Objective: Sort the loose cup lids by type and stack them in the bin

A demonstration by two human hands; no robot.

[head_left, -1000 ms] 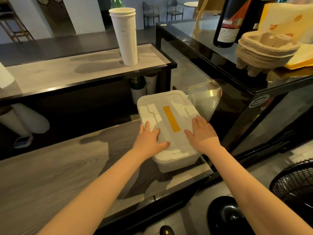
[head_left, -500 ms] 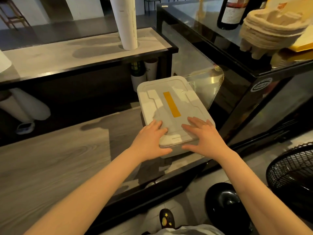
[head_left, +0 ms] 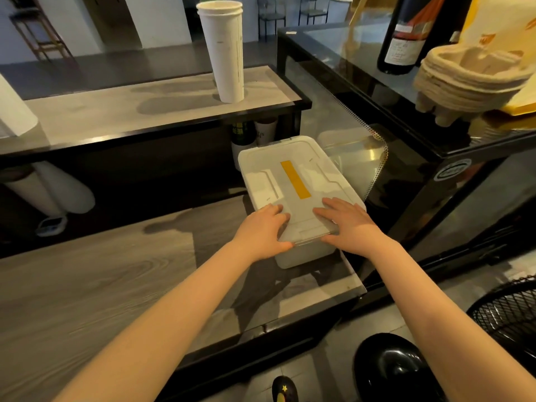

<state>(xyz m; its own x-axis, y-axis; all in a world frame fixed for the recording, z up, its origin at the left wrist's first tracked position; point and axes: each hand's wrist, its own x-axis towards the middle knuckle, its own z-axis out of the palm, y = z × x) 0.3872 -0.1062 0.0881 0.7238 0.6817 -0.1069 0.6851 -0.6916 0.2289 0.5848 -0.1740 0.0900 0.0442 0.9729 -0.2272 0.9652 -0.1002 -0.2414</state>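
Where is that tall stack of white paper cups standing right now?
In the head view, the stack of cups stands upright on the raised grey shelf, toward its right end, behind and above the lidded white bin that both hands rest on.

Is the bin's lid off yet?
No, the white lid with the yellow strip covers the bin, with the left hand and right hand at its near edge.

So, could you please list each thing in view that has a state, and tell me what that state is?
Bin: on the lower counter, closed.
Bin lid: on the bin, near edge under both hands.
Left hand: on the lid's near-left corner, thumb at the rim.
Right hand: flat on the lid's near-right corner.
Paper cup stack: upright on the upper shelf.
Cup carrier stack: nested, on the glass case.
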